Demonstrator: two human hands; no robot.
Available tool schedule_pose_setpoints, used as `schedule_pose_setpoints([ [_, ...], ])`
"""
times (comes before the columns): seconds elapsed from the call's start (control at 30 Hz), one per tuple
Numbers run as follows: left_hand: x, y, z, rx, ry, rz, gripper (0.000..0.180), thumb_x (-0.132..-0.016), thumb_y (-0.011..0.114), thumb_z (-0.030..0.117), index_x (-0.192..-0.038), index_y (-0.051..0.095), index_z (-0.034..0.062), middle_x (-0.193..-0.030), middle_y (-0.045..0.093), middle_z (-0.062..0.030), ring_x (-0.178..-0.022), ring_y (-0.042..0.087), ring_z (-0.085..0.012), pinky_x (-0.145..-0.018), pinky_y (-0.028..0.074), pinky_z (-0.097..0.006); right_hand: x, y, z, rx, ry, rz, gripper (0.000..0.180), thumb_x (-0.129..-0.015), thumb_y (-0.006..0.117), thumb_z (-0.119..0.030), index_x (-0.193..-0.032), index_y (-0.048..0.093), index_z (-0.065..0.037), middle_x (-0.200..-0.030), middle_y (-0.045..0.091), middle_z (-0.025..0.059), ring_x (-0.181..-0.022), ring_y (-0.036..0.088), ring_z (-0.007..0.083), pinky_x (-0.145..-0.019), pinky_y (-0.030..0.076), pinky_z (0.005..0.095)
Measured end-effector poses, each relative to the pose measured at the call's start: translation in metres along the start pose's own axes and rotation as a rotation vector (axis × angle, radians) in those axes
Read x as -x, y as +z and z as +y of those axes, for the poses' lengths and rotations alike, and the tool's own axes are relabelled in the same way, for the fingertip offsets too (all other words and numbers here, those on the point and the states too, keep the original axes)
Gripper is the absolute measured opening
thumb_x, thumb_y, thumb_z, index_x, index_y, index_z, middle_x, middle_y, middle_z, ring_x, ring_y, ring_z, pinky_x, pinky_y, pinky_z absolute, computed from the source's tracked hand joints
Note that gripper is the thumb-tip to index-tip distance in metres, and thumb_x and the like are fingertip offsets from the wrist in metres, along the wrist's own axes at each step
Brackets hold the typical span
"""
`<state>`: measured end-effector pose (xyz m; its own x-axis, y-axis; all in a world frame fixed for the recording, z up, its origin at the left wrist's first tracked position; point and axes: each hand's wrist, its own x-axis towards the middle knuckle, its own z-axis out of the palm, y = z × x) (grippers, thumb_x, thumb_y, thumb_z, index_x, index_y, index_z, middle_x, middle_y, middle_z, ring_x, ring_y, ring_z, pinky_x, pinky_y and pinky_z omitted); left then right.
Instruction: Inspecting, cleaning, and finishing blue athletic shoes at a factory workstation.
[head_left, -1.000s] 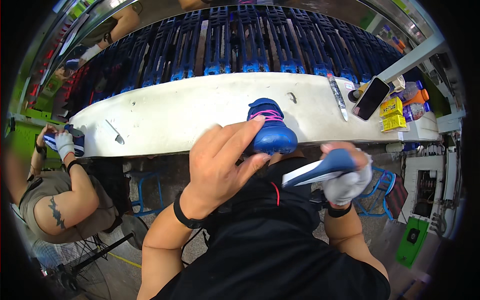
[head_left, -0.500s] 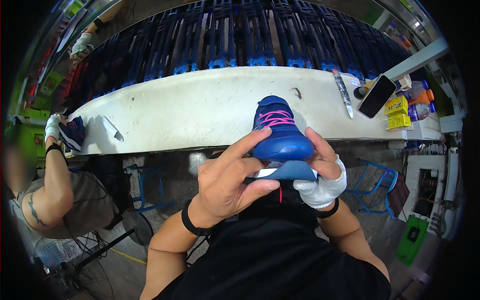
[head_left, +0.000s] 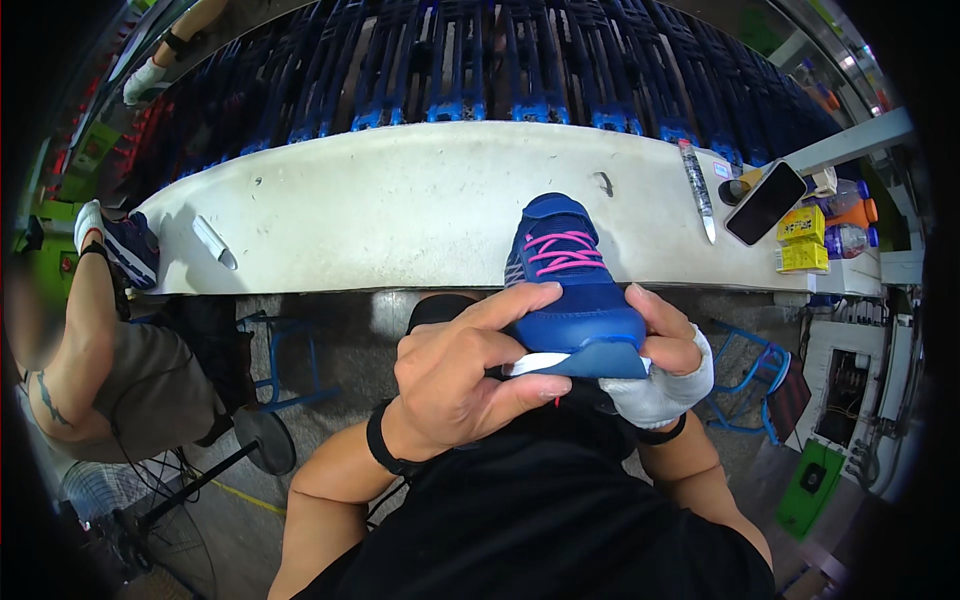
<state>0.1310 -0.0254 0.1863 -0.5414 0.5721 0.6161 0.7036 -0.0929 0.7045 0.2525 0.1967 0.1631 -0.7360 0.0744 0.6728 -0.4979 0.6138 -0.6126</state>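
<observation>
A blue shoe upper (head_left: 568, 275) with pink laces points its toe toward me at the table's near edge. Under the toe sits a dark blue and white shoe sole (head_left: 598, 361), its front end tilted up against the upper. My left hand (head_left: 455, 365) is closed on the sole's left side, thumb beneath it and index fingertip on the upper. On the other side, my right hand (head_left: 672, 365), partly covered by a white glove, grips the sole, with fingers alongside the toe. The right thumb is hidden, as is the rest of the sole.
On the white table (head_left: 390, 210) lie a white marker-like tube (head_left: 214, 241), a knife-like tool (head_left: 697, 190), a phone (head_left: 765, 203) and yellow boxes (head_left: 801, 240). Blue racks (head_left: 455, 70) stand beyond. At left, a co-worker's gloved hand (head_left: 88, 222) holds a dark shoe (head_left: 131, 248).
The sole has risen against the toe, and the gap between them has narrowed. My right fingers have shifted along the toe's side. The view has moved slightly.
</observation>
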Motion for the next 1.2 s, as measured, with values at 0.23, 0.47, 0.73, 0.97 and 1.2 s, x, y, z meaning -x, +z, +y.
schedule_pose_setpoints([
  [0.23, 0.002, 0.008, -0.005, 0.105, -0.056, 0.066, 0.047, -0.091, 0.095, 0.029, -0.088, 0.056, 0.0028, -0.122, 0.079, -0.0325, -0.093, 0.084, -0.0331, -0.073, 0.065, -0.034, -0.009, -0.007, 0.003, -0.108, 0.066, -0.037, 0.052, -0.078, 0.101, -0.013, -0.11, 0.06, -0.01, -0.139, 0.073, 0.0226, -0.107, 0.08, 0.0316, -0.091, 0.065, 0.0409],
  [0.47, -0.008, -0.018, -0.001, 0.091, -0.102, -0.062, 0.045, -0.097, 0.09, 0.028, -0.09, 0.055, 0.0007, -0.121, 0.078, -0.0353, -0.103, 0.083, -0.0328, -0.087, 0.066, -0.038, -0.011, 0.021, 0.015, -0.048, 0.006, 0.042, 0.044, -0.078, 0.102, -0.021, -0.093, 0.063, -0.009, -0.135, 0.076, 0.0203, -0.1, 0.081, 0.0297, -0.086, 0.065, 0.0369],
  [0.73, -0.051, -0.066, 0.05, -0.457, -0.15, -0.309, 0.082, -0.076, 0.102, 0.05, -0.128, 0.063, 0.0, -0.128, 0.078, -0.0244, -0.112, 0.077, -0.028, -0.092, 0.063, -0.043, -0.032, 0.046, 0.008, -0.101, -0.079, 0.015, 0.047, -0.078, 0.101, -0.028, -0.086, 0.058, -0.009, -0.136, 0.076, 0.0222, -0.091, 0.082, 0.0357, -0.07, 0.065, 0.0384],
  [0.97, -0.046, -0.068, 0.026, -0.481, -0.234, -0.416, 0.108, -0.064, 0.095, 0.069, -0.144, 0.066, 0.0026, -0.121, 0.078, -0.0185, -0.104, 0.08, -0.0359, -0.088, 0.064, -0.043, -0.015, 0.042, -0.002, 0.081, 0.174, -0.173, 0.037, -0.078, 0.096, -0.033, -0.098, 0.073, -0.011, -0.143, 0.073, 0.0133, -0.084, 0.078, 0.0336, -0.069, 0.061, 0.0418],
  [1.2, -0.011, -0.09, 0.007, -0.397, -0.442, -0.293, 0.086, -0.072, 0.101, 0.051, -0.136, 0.075, -0.0003, -0.125, 0.08, -0.022, -0.113, 0.081, -0.0344, -0.097, 0.063, -0.04, -0.002, 0.05, 0.032, 0.231, 0.253, -0.199, 0.045, -0.075, 0.099, -0.038, -0.099, 0.074, -0.01, -0.138, 0.072, 0.0053, -0.086, 0.075, 0.0278, -0.076, 0.061, 0.0411],
])
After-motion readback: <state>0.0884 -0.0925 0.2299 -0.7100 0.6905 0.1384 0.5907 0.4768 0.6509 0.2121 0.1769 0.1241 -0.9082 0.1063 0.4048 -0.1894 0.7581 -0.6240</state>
